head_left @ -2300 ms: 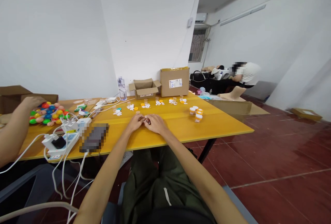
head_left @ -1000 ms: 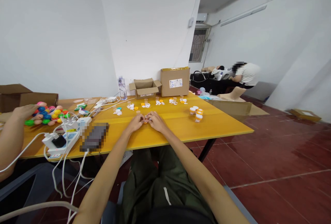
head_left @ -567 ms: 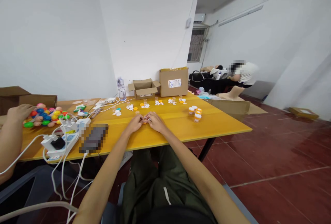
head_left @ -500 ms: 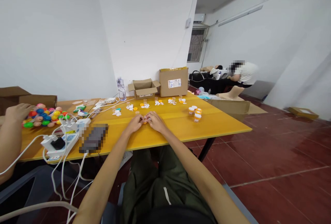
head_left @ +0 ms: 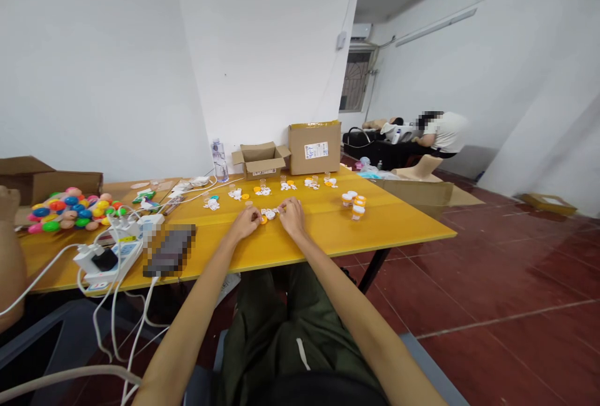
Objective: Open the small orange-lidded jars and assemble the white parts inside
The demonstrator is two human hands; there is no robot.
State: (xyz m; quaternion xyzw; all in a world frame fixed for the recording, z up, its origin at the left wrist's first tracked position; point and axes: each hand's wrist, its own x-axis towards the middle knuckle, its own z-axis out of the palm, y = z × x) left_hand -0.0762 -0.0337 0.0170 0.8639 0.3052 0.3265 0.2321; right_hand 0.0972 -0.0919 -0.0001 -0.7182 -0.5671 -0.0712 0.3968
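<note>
A small pile of flat white pieces [head_left: 269, 213] lies on the table between my hands, with an orange lid [head_left: 264, 220] at its near left edge. My left hand [head_left: 246, 221] rests left of the pile, fingertips drawn together by the lid; anything in them is too small to name. On the right side, my right hand [head_left: 291, 216] has its fingers bent together at the pile's edge, and what they pinch cannot be made out. Just beyond my left fingers is a small clear cup [head_left: 248, 204], partly hidden.
Several similar piles [head_left: 212, 204] with lids and clear cups line the table's back. Orange-and-white tubs [head_left: 358, 208] are grouped to the right. A phone [head_left: 169, 250], a power strip [head_left: 134, 250] with cables and colourful balls [head_left: 72, 209] lie left, near another person's arm [head_left: 10, 256]. Cardboard boxes [head_left: 315, 148] stand behind.
My hands have moved apart, the right one going rightward, so the white pieces and orange lid now show between them. The other person's hand at far left has drawn back from the balls.
</note>
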